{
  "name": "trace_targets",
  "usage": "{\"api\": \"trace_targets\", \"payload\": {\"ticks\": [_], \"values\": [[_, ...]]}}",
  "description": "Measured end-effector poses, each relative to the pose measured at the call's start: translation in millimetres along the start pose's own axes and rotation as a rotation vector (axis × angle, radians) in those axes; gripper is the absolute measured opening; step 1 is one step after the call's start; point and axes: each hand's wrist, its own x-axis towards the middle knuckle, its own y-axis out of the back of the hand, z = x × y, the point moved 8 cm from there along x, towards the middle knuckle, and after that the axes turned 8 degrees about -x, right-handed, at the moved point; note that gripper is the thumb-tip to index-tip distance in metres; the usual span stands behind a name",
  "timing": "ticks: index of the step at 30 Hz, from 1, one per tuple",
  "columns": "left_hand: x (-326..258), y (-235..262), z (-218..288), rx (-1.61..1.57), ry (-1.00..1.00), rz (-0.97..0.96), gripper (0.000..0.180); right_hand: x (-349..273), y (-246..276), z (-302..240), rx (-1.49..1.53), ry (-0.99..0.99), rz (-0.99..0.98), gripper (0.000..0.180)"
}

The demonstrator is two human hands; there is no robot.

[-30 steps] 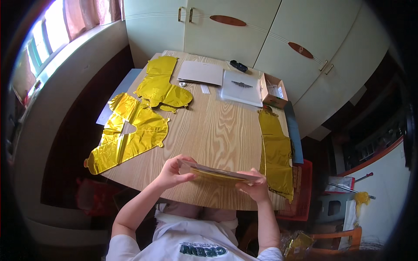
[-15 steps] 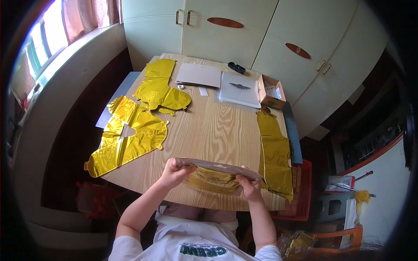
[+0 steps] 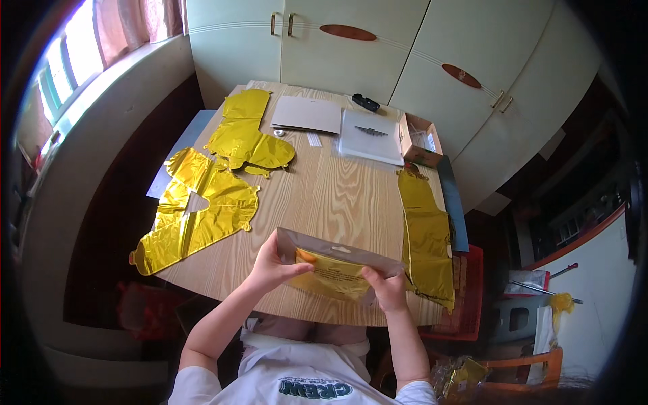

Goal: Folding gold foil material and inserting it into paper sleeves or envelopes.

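Note:
Above the near edge of the table I hold a flat plastic pouch [image 3: 327, 275] with a grey top strip, a hang hole and folded gold foil inside. My left hand [image 3: 272, 268] grips its left side, the thumb lying across the front. At the upper right corner, my right hand [image 3: 387, 287] pinches the pouch between thumb and fingers. A deflated gold foil balloon [image 3: 226, 206] lies flat on the left, with a second gold foil balloon [image 3: 251, 135] behind it. Along the right edge, nearest my right hand, rests a third gold foil piece [image 3: 426, 236].
Toward the back of the wooden table [image 3: 337, 182] are grey cardboard sheets [image 3: 307, 113], clear plastic bags [image 3: 370, 147], a black object [image 3: 366, 102] and an open cardboard box [image 3: 422, 155]. A small white ring [image 3: 279, 133] lies by white strips [image 3: 314, 140]. A red crate [image 3: 474, 297] stands right of the table.
The pouch has tilted so more of its front and grey top strip shows. My left thumb has slid across its front; the right hand keeps its pinch. The foil pieces lie unmoved.

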Motion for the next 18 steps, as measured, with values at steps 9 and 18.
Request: {"api": "trace_targets", "payload": {"ticks": [9,18], "values": [[-7.8,-1.1,1.2,-0.067,0.061,0.125,0.009,-5.5,3.9,-3.9,-0.014,0.057,0.061,0.014],[-13.0,18.5,-16.8,-0.22,0.131,0.058,0.01,-4.4,3.1,-0.7,0.064,0.021,0.044,0.022]]}}
